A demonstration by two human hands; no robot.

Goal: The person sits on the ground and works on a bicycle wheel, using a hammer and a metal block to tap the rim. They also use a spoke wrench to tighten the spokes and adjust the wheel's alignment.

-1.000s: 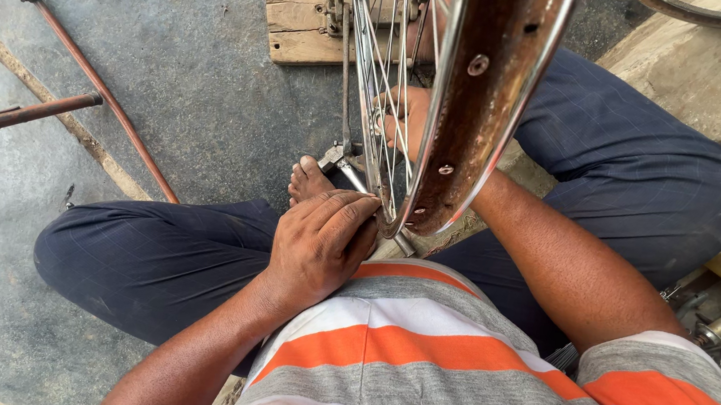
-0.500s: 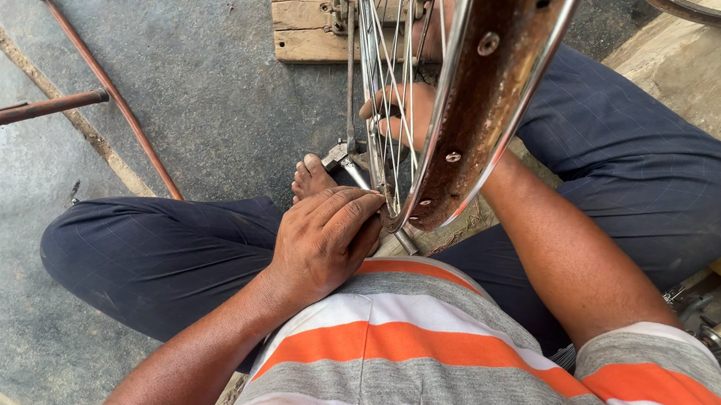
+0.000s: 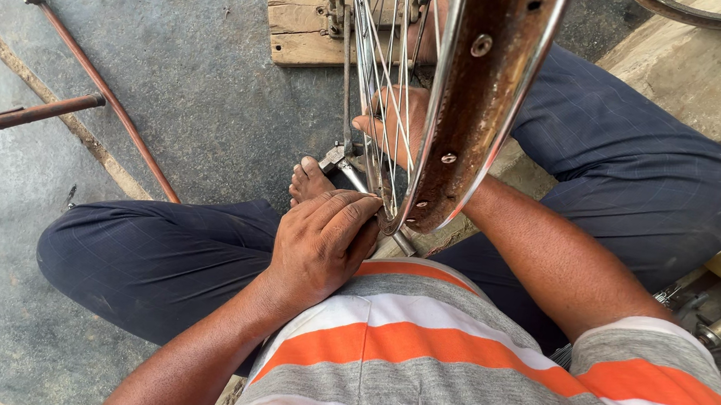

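While the left hand [image 3: 320,243] clamps the rusty rim [image 3: 478,108], the right hand [image 3: 400,126] (half hidden) seemingly pinches spokes [image 3: 374,70].

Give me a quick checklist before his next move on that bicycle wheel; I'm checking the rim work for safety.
1. Left hand on the rusty rim at its lower edge: ok.
2. Right hand reaching through the spokes: not ok, pinch risk.
3. Bare foot close under the wheel: not ok.
4. Wheel upright between the knees: ok.
5. Tool in either hand: cannot tell.
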